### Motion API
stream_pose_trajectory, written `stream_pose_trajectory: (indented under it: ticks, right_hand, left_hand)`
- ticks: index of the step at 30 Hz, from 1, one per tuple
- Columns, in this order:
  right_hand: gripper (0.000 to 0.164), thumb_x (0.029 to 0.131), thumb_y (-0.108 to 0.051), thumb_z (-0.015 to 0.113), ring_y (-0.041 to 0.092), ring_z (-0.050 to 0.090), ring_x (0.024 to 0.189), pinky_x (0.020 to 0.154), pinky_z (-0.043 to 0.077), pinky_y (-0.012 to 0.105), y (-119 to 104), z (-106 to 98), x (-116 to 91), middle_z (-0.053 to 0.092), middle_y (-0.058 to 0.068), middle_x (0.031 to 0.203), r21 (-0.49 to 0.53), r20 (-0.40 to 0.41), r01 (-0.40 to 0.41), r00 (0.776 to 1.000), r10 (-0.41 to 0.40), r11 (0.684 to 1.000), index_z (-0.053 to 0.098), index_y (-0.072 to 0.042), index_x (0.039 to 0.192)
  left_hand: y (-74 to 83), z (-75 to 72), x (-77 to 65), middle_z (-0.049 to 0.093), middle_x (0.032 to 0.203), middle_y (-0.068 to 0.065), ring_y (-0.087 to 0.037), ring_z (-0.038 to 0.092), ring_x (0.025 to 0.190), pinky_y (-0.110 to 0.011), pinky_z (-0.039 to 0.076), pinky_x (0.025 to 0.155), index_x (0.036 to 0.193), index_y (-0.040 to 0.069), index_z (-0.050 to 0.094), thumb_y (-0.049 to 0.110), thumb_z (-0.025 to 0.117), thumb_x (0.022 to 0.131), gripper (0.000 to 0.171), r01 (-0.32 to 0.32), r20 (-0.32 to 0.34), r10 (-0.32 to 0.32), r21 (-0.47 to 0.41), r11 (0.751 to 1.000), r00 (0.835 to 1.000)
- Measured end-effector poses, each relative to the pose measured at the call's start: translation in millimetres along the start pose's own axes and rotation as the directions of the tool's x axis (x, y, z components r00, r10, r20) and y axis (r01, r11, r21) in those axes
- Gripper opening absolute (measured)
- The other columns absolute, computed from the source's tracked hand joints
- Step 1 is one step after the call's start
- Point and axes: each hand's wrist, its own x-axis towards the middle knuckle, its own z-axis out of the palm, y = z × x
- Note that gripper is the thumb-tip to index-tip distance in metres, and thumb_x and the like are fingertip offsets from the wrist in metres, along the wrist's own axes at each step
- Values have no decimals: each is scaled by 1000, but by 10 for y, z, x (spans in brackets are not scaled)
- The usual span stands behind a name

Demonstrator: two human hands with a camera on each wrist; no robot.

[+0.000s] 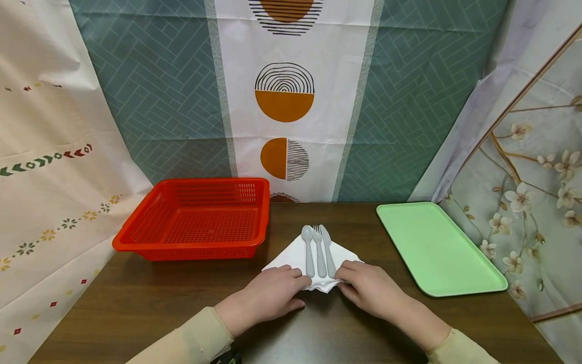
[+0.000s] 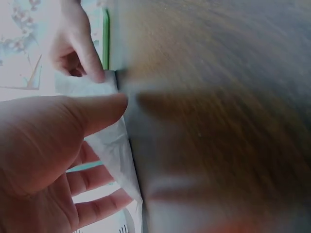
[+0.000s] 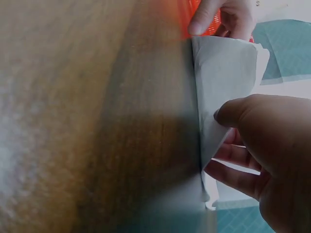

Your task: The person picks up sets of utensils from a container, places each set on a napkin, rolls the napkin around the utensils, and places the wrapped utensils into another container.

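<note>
A white napkin lies on the table with one corner towards me. On it a grey spoon, fork and knife lie side by side, handles towards me. My left hand touches the napkin's near left edge, fingertips beside the spoon handle. Its thumb extends away from the fingers. At the near right edge my right hand pinches the napkin, with its thumb on one side and fingers behind. The napkin's near edge is slightly raised between the hands.
A red plastic basket stands at the back left of the dark wooden table. A light green tray lies at the right. Patterned curtains hang behind and along both sides.
</note>
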Motion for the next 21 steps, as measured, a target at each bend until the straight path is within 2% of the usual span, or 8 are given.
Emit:
stream_pose_trajectory:
  ticks: [3,7,12,16,21]
  right_hand:
    - [23,93,-10,86,1,58,79,68,55,30,8,-9,18,62,-16,100,22,10,-39,999,39,999,73,-26,102]
    - [21,94,-11,86,1,56,76,67,55,29,17,-21,44,61,-15,100,35,11,-61,998,61,998,73,-25,102]
    - [19,95,-12,85,1,53,72,65,52,28,27,-43,70,58,-15,94,32,15,-87,996,87,996,72,-24,101]
    - [23,97,-14,82,3,47,68,63,46,27,41,-61,104,50,-17,81,42,48,-154,987,152,987,64,-26,91]
    - [31,101,-15,80,5,42,66,63,41,29,64,-76,144,41,-17,71,63,99,-249,965,242,967,56,-28,84]
  left_hand:
    - [2,25,31,68,91,8,-16,68,86,-31,55,71,104,22,74,30,91,92,23,18,-58,-16,41,999,998]
    - [-13,68,48,70,89,5,-18,67,82,-32,56,68,96,19,76,25,89,92,15,76,-134,-66,72,994,989]
    - [-57,83,51,67,79,3,-21,65,71,-35,54,60,85,17,70,19,86,91,18,146,-200,-139,16,989,970]
    - [-111,45,100,56,65,4,-21,58,60,-35,45,53,75,18,59,16,81,95,31,190,-198,-204,-90,978,959]
    - [-164,22,164,47,60,6,-18,51,58,-34,39,53,74,18,55,17,77,101,35,231,-135,-254,-163,959,958]
